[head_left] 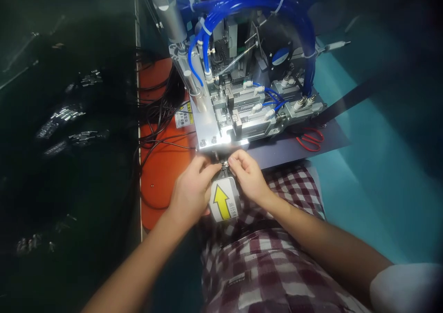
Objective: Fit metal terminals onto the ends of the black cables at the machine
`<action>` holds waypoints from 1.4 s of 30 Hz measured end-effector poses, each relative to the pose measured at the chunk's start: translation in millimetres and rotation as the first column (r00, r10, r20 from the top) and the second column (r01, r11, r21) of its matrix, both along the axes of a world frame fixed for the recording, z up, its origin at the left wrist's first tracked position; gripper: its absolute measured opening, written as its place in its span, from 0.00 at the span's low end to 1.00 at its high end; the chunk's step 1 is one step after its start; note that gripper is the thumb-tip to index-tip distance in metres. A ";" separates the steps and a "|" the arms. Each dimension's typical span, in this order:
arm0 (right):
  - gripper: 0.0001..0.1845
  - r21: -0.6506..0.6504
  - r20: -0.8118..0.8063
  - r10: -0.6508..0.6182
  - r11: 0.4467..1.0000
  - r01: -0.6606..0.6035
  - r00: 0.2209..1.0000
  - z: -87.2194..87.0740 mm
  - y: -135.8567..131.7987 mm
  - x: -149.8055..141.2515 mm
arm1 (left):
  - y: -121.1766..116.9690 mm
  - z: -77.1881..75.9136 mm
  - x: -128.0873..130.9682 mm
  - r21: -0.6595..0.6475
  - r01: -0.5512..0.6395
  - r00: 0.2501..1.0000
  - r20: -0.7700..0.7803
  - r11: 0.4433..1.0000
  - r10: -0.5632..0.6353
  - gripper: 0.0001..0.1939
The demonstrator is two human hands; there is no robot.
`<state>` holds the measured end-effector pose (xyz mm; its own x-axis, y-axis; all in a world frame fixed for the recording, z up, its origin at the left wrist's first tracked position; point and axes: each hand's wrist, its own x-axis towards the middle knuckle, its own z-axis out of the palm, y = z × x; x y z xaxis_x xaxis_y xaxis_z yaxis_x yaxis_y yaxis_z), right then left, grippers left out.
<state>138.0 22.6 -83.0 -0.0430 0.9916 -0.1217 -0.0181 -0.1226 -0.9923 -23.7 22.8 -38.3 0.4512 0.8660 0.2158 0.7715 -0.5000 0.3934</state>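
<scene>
Both hands meet at the front edge of a small metal machine [221, 119] with blue air hoses [242, 3]. My left hand [192, 190] is closed in a pinch, its thumb and forefinger pointing at a tiny metal part [224, 164] just under the machine's base plate. From the other side my right hand [247, 174] pinches toward the same spot. What the fingers grip is too small to name. Just below the hands lies a white tag with a yellow arrow [223, 200].
Black cables [159, 119] trail over an orange mat [162, 165] left of the machine. Red-handled scissors [311, 140] lie on a dark sheet at the right. Small shiny metal parts [69, 128] are scattered on the dark surface at left. A checked cloth [270, 257] covers my lap.
</scene>
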 end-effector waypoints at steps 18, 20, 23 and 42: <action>0.17 -0.005 -0.075 0.026 1.000 -0.026 0.997 0.3 4.1 0.3 | 1.3 7.4 -1.9 -0.042 0.062 0.998 -0.005 0.997 -0.062 0.16; 0.17 -0.006 -0.092 0.024 1.000 -0.025 0.995 0.4 3.8 -0.4 | 2.0 5.7 -3.0 -0.031 0.074 0.997 0.015 0.997 -0.074 0.16; 0.17 -0.007 -0.106 0.041 0.999 -0.042 0.994 2.0 4.0 0.7 | -0.2 6.0 -7.2 -0.046 0.078 0.997 0.023 0.996 -0.077 0.16; 0.16 0.034 -0.070 0.078 0.997 -0.076 0.995 3.1 5.5 3.6 | -6.4 11.4 7.4 0.000 0.072 0.994 -0.079 0.997 -0.072 0.17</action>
